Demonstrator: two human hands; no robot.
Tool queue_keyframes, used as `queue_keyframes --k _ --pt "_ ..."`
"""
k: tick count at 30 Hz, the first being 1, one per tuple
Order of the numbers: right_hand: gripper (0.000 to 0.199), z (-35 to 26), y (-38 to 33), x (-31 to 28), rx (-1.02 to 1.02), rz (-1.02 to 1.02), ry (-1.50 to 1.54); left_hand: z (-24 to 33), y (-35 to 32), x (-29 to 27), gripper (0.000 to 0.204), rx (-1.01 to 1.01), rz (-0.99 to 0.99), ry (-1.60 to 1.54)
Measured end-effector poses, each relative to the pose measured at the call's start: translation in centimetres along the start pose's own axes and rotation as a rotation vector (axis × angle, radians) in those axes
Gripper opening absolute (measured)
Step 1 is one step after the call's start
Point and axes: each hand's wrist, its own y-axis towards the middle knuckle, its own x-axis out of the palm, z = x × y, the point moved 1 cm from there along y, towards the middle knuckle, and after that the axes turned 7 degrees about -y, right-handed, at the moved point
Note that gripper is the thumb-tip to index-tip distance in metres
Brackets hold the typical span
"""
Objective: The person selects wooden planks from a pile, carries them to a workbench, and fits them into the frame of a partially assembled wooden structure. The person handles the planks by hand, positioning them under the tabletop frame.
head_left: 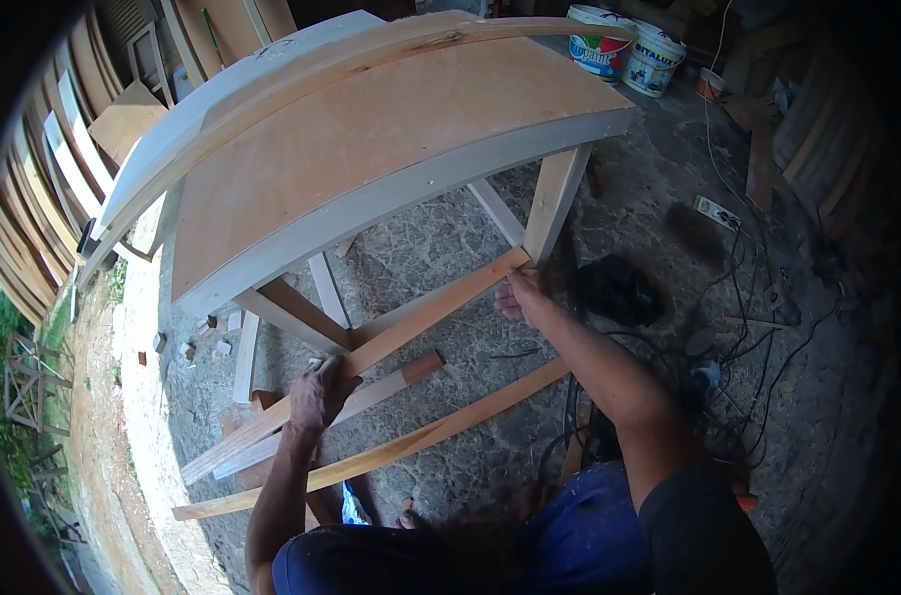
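A long wooden strip [435,309] lies slantwise across the lower front of a wooden table [371,159], against its legs. Around the strip near the left table leg [290,319], my left hand [318,394] is closed. My right hand [523,300] pinches the strip's right end at the foot of the right table leg [557,203]; its lower fingers are curled beneath. The left end of the strip runs past my left hand toward the floor. My left palm and fingertips are partly hidden.
A long curved-looking plank [401,456] and a shorter board [386,392] lie on the rough floor before me. Another long board [371,61] rests on the tabletop. Cables [738,268], a power strip [716,213] and a black bundle [621,291] are at right; paint buckets [653,64] stand behind.
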Motion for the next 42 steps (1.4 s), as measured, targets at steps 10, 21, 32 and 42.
queue_keyframes --k 10,21,32,42 --pt "0.035 0.0 -1.5 0.1 -0.034 0.064 -0.073 -1.1 0.5 0.1 0.034 0.113 0.032 -0.024" --pt "0.034 -0.5 0.1 -1.9 -0.349 0.379 -0.735 -1.5 0.8 0.9 0.036 0.098 0.029 0.004" --pt "0.045 -4.6 -0.6 -2.5 -0.487 0.371 -1.113 -1.9 0.5 1.0 0.039 0.081 0.050 0.006" --pt "0.044 -4.0 -0.6 -3.4 -0.645 0.375 -1.282 -1.6 0.7 0.8 0.040 0.092 0.025 0.006"
